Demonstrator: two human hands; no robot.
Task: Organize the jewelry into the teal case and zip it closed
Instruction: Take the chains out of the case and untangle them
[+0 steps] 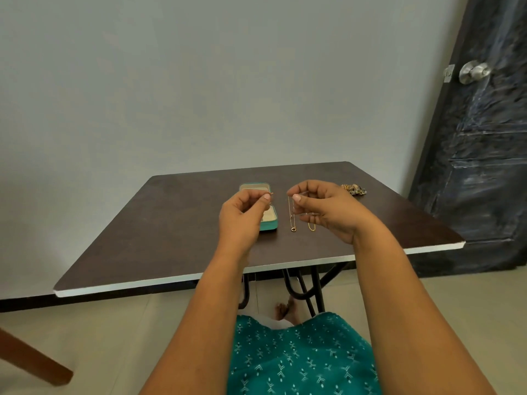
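Above the table (171, 223), both hands were raised apart: the left hand (242, 212) pinched one chain end, the right hand (319, 206) pinched the gold necklace (291, 215), which dangled at three o'clock of the open teal case (269, 223). Light, limp and tangle-prone, it seemed best held near its clasp ends.

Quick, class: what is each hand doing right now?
Left hand: pinching one end of a thin gold chain.
Right hand: pinching the chain's other end.

We face a plain grey wall (199, 81).
A dark table (142, 238) stands on pale tiles (142, 323); a dark door (484, 166) stands right.
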